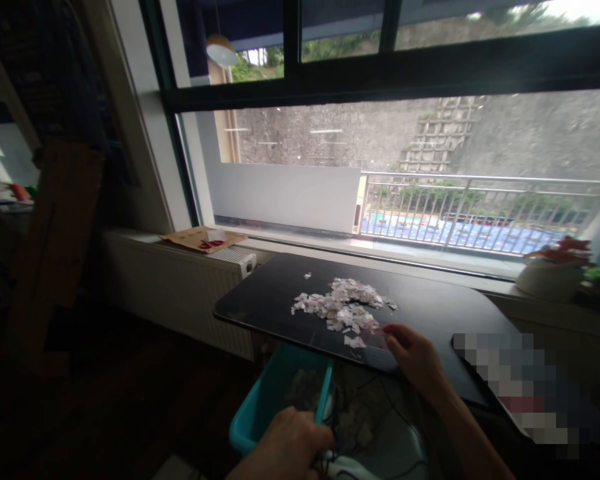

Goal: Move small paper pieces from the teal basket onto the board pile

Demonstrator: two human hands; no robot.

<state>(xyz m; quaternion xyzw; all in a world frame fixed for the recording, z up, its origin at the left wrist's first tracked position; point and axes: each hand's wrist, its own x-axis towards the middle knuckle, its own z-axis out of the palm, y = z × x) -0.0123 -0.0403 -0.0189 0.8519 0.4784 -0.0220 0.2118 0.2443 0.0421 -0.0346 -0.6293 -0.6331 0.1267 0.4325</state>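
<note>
My left grip [294, 437] clasps the teal bin [269, 393], pale bits [303, 385] inside; I cannot tell whether my right grip [416, 357] pinches paper scraps [347, 308].

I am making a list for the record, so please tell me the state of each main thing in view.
Paper scraps: small pieces, heaped loosely, a few apart
Black table: partly covered by scraps
Turquoise bin: open-topped, some contents inside
Red-handled scissors: lying down, blades unclear
Hanging lamp: lit or unlit, cannot tell
Right hand: at the scraps' edge, grip unclear
Left hand: curled at the bin, grip unclear
</note>
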